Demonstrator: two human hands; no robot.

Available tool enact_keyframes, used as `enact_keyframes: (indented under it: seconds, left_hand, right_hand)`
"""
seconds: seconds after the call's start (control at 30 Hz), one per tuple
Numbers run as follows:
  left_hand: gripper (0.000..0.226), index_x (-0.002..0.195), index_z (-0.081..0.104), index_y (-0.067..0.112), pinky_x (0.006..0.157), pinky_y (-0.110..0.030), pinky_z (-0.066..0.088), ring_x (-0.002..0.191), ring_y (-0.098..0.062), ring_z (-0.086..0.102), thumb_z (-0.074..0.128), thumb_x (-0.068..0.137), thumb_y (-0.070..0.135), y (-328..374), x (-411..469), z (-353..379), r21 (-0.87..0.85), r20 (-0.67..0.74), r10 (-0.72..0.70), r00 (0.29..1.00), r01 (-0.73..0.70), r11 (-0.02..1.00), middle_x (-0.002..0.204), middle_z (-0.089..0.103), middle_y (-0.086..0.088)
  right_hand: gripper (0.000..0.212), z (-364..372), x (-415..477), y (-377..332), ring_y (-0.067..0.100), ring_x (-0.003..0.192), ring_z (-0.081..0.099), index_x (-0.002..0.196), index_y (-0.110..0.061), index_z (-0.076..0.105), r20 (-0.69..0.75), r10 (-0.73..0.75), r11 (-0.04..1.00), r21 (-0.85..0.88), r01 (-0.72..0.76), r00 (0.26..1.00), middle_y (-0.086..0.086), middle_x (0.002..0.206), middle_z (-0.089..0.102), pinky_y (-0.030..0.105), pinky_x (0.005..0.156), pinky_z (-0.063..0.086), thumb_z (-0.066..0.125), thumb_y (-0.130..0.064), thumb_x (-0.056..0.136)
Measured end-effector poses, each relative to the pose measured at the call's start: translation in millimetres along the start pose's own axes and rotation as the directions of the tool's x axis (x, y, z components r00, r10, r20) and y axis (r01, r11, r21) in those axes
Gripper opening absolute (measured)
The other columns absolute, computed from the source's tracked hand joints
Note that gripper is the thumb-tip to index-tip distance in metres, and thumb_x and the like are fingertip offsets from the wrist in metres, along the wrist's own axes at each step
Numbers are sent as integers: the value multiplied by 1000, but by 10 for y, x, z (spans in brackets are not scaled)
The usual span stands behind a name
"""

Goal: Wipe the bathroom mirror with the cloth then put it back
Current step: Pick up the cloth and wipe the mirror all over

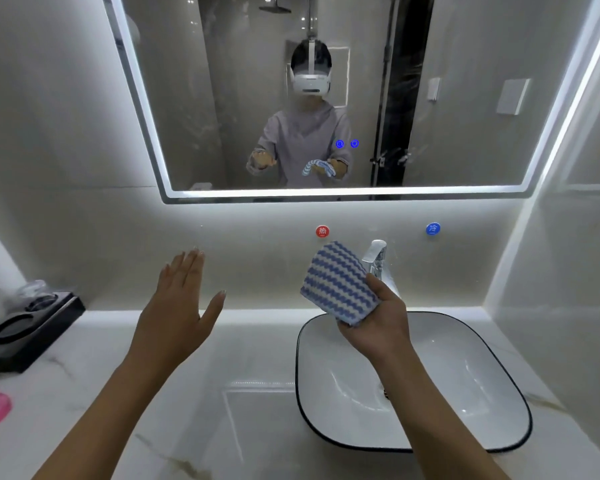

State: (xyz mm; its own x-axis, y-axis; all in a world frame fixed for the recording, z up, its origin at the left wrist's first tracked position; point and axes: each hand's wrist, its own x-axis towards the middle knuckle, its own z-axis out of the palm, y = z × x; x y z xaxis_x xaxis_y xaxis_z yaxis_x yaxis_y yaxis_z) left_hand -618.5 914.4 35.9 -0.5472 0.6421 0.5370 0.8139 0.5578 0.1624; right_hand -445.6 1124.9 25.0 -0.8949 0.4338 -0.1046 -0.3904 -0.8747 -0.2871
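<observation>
Judging from the pose, the wipe is about to begin, and the mirror (430,98) is not yet touched. Over the basin (465,375) the right hand (378,327) grips the folded blue-striped cloth (338,282), which next must rise to the glass. The left hand (179,306) hovers open, fingers straight. Smallest, a red dot (322,231) reads 热 and a blue dot (432,229) reads 冷.
</observation>
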Motion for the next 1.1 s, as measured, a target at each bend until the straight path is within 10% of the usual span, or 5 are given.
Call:
enact_keyframes:
  seconds: [0.4, 1.1]
  left_hand:
    - [75, 150, 16, 11, 112, -27, 1, 137, -5, -7, 28, 93, 57, 184, 295, -84, -19, -94, -11, 996, 9, 1000, 158, 13, -5]
    - [77, 149, 17, 8, 115, -30, 4, 146, -20, 8, 28, 87, 53, -482, 632, -185, -50, -162, -63, 985, 55, 997, 157, 17, -9]
  right_hand:
    - [36, 165, 60, -298, 26, 94, 63, 127, -9, 54, 6, 1, 997, -82, 0, 1000, 12, 110, 64, 37, 66, 60, 44, -27, 97]
    - [35, 434, 703, 107, 21, 65, 71, 97, -7, 64, 33, -52, 993, -109, 55, 998, 9, 80, 71, 31, 57, 59, 43, -36, 99]
